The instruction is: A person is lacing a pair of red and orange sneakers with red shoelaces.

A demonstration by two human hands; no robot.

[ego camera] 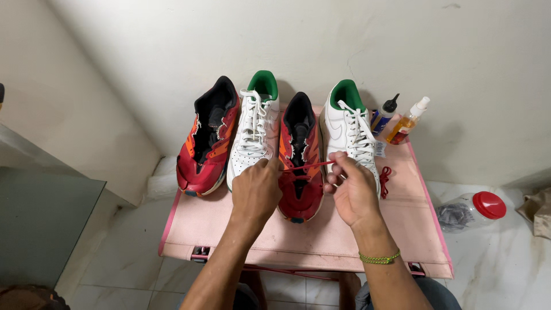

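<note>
While gripping red lace (307, 166), both hands, red shoe (301, 172)

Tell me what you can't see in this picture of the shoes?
- Head view: the hands (left, right) cover the toe area of the red shoe; how the red lace threads there is hidden.
- The jar's grey contents are too blurred to identify.
- The bag is cut off by the right edge.
- The two bottles' labels are too small.

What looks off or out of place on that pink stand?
The shoes alternate instead of sitting in pairs: red shoe, white shoe, second red shoe, second white shoe. Both red shoes lack laces up the tongue; left hand and right hand stretch a red lace across the second one.
</note>
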